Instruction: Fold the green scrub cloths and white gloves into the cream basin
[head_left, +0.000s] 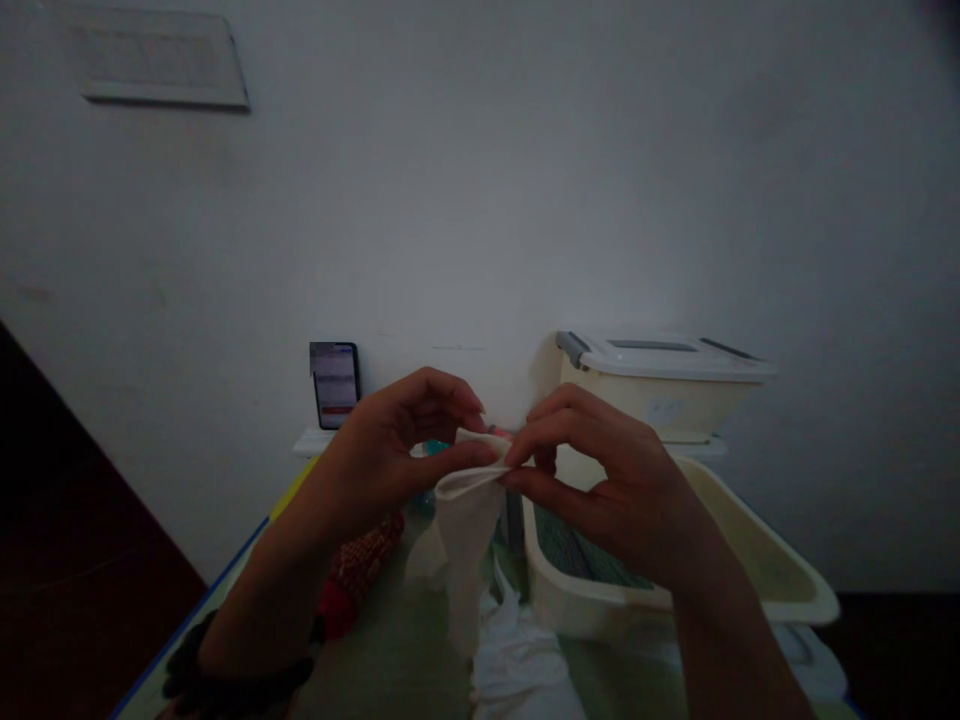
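A thin off-white sock (469, 535) hangs in front of me, its folded top edge pinched between both hands. My left hand (405, 430) holds the edge from the left between thumb and fingers. From the right, my right hand (592, 460) pinches the same edge, its fingertips close to the left thumb. The lower part of the sock dangles above the table (397, 660). Below it lies a crumpled white cloth (521, 665). Something small and pinkish shows behind the fingertips, too hidden to name.
A cream plastic basin (600, 605) with dark patterned fabric stands right, before a lidded storage box (645, 400). A phone (337, 390) leans against the wall at back left. A red patterned item (364, 560) lies beside my left forearm. Teal material shows behind my hands.
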